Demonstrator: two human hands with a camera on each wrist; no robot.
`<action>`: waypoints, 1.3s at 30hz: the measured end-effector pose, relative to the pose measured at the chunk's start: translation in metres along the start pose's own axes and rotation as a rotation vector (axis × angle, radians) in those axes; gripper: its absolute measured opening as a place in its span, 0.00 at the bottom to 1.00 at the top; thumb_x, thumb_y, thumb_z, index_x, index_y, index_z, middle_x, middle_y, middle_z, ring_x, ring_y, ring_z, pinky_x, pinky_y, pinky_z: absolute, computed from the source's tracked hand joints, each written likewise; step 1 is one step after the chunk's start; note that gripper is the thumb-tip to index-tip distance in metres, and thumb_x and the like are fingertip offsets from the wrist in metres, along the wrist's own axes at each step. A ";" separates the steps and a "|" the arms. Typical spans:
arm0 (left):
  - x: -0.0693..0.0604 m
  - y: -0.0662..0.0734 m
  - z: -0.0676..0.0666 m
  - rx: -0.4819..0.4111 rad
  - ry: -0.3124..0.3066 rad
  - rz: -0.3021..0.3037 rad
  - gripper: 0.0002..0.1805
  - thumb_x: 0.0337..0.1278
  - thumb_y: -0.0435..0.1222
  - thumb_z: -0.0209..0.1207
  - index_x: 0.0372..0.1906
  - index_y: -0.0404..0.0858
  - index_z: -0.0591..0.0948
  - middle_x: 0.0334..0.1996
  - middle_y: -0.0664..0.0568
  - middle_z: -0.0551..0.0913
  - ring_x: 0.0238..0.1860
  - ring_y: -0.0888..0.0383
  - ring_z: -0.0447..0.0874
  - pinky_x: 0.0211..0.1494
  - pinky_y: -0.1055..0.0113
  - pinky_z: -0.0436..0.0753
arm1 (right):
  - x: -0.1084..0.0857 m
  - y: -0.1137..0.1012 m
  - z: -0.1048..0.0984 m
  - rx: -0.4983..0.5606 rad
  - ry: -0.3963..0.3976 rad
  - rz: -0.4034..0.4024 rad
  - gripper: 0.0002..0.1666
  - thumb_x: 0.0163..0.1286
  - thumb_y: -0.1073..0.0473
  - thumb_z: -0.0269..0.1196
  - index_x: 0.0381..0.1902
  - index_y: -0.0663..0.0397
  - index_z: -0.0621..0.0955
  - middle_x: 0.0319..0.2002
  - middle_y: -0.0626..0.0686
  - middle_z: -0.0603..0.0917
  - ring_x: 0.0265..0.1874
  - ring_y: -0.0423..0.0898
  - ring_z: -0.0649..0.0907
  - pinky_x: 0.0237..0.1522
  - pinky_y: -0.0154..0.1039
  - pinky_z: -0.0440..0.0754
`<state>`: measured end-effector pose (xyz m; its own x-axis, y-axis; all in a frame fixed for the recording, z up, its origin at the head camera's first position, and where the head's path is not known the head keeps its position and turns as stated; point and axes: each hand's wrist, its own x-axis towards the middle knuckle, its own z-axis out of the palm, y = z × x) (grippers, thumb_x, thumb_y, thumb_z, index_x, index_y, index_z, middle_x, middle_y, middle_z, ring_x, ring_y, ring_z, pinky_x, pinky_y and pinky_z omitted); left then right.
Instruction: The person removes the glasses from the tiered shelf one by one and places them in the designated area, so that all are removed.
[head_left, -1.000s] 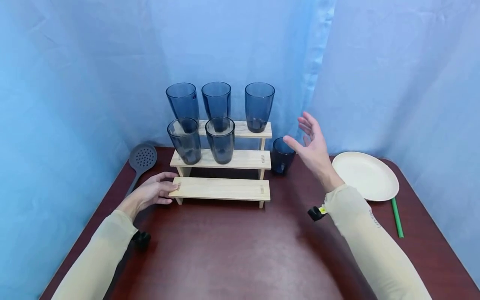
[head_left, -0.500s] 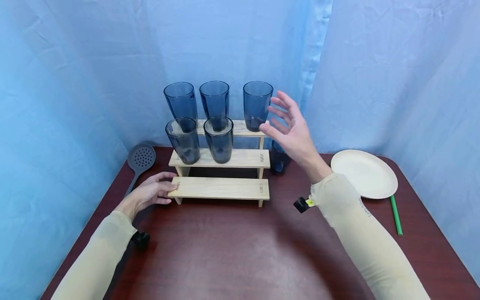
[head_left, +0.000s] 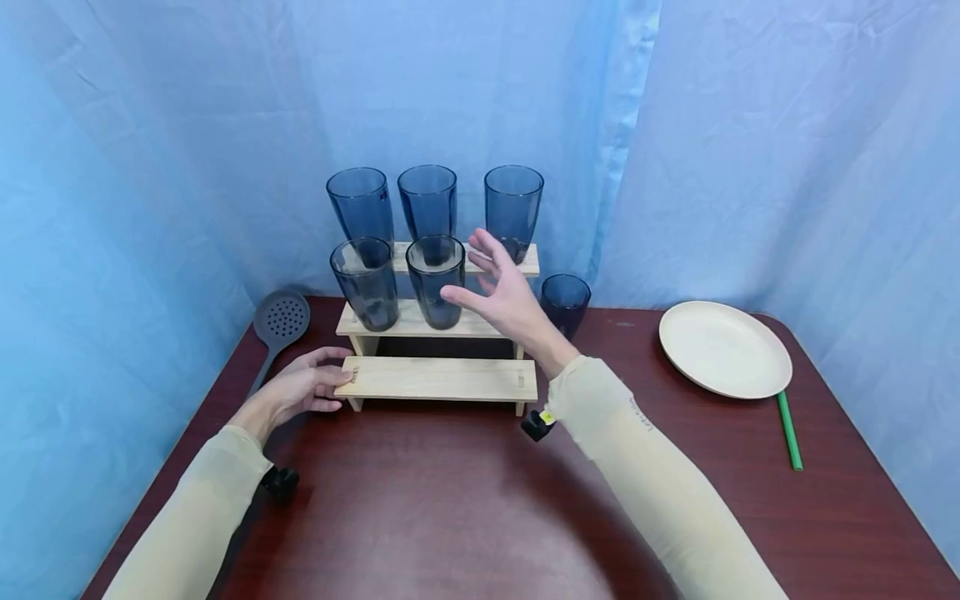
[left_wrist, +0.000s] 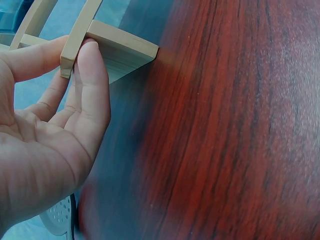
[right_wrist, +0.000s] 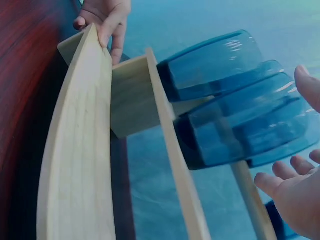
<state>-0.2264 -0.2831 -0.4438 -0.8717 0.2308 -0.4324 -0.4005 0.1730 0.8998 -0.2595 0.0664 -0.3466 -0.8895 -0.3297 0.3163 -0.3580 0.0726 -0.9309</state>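
A stepped wooden rack (head_left: 442,379) holds three blue glasses on its top tier, one of them a glass at the right (head_left: 513,200), and two on the middle tier. My left hand (head_left: 296,387) pinches the left end of the bottom board between thumb and fingers; the left wrist view shows this grip on the board's end (left_wrist: 75,45). My right hand (head_left: 513,308) is spread with its fingers apart, just right of the middle tier's right-hand glass (head_left: 437,287), and holds nothing. In the right wrist view that glass (right_wrist: 240,125) lies between thumb and fingers, contact unclear.
Another blue glass (head_left: 566,300) stands on the table right of the rack, partly behind my right wrist. A grey slotted spoon (head_left: 282,318) lies at the left. At the right are a cream plate (head_left: 723,350) and a green stick (head_left: 790,432). Blue curtains surround the table.
My right hand has moved left from beside the loose glass, past the top right glass, to the middle tier. The left hand keeps its place on the bottom board.
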 end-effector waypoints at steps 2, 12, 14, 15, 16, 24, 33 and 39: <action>-0.001 0.000 0.000 -0.002 0.005 0.000 0.39 0.67 0.38 0.64 0.76 0.38 0.58 0.46 0.45 0.80 0.35 0.56 0.84 0.39 0.62 0.88 | 0.002 0.004 0.005 -0.017 -0.002 0.011 0.56 0.67 0.53 0.72 0.82 0.42 0.51 0.78 0.46 0.59 0.75 0.43 0.62 0.75 0.48 0.61; -0.003 0.000 -0.002 -0.013 -0.014 -0.001 0.39 0.68 0.37 0.63 0.77 0.37 0.57 0.45 0.46 0.81 0.35 0.56 0.85 0.39 0.62 0.88 | 0.009 0.007 0.017 -0.088 0.002 0.065 0.58 0.64 0.51 0.74 0.82 0.42 0.52 0.79 0.47 0.55 0.75 0.49 0.62 0.71 0.56 0.67; -0.003 0.000 -0.004 -0.009 -0.004 -0.001 0.39 0.68 0.37 0.63 0.76 0.37 0.57 0.44 0.46 0.81 0.35 0.56 0.85 0.38 0.63 0.88 | 0.010 0.007 0.018 -0.097 -0.004 0.065 0.58 0.64 0.50 0.74 0.82 0.41 0.52 0.79 0.47 0.55 0.76 0.50 0.62 0.71 0.56 0.66; -0.003 0.001 -0.004 -0.010 -0.003 0.002 0.38 0.68 0.37 0.63 0.76 0.37 0.57 0.45 0.46 0.81 0.35 0.56 0.85 0.38 0.63 0.88 | 0.011 0.007 0.019 -0.103 -0.005 0.063 0.58 0.64 0.50 0.74 0.82 0.41 0.53 0.79 0.47 0.56 0.76 0.50 0.62 0.71 0.55 0.66; -0.003 0.001 -0.004 -0.013 -0.003 0.007 0.38 0.68 0.37 0.63 0.76 0.37 0.58 0.45 0.46 0.81 0.35 0.56 0.85 0.38 0.63 0.88 | 0.013 0.007 0.020 -0.108 -0.003 0.058 0.58 0.64 0.49 0.74 0.82 0.40 0.53 0.78 0.48 0.57 0.75 0.50 0.62 0.72 0.54 0.66; 0.001 -0.002 -0.001 -0.046 -0.014 0.006 0.36 0.69 0.35 0.62 0.75 0.38 0.59 0.45 0.46 0.81 0.35 0.56 0.85 0.37 0.64 0.88 | 0.014 0.011 0.021 -0.154 0.021 0.066 0.58 0.62 0.43 0.75 0.81 0.40 0.55 0.76 0.48 0.61 0.74 0.49 0.64 0.70 0.49 0.68; -0.002 -0.004 -0.002 -0.053 -0.014 0.004 0.38 0.68 0.36 0.63 0.76 0.37 0.57 0.45 0.46 0.81 0.35 0.56 0.85 0.37 0.64 0.88 | 0.016 0.010 0.023 -0.158 0.019 0.060 0.56 0.61 0.44 0.75 0.80 0.38 0.58 0.74 0.49 0.63 0.71 0.50 0.67 0.68 0.52 0.71; 0.001 -0.004 -0.001 -0.055 -0.024 0.015 0.38 0.68 0.36 0.63 0.76 0.38 0.58 0.45 0.46 0.81 0.35 0.57 0.85 0.37 0.64 0.88 | 0.014 0.011 0.020 -0.169 0.037 0.066 0.56 0.60 0.41 0.75 0.79 0.35 0.59 0.74 0.46 0.63 0.71 0.50 0.67 0.65 0.52 0.74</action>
<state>-0.2263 -0.2847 -0.4476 -0.8708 0.2562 -0.4196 -0.4030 0.1169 0.9077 -0.2704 0.0433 -0.3561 -0.9212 -0.2846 0.2652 -0.3386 0.2512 -0.9068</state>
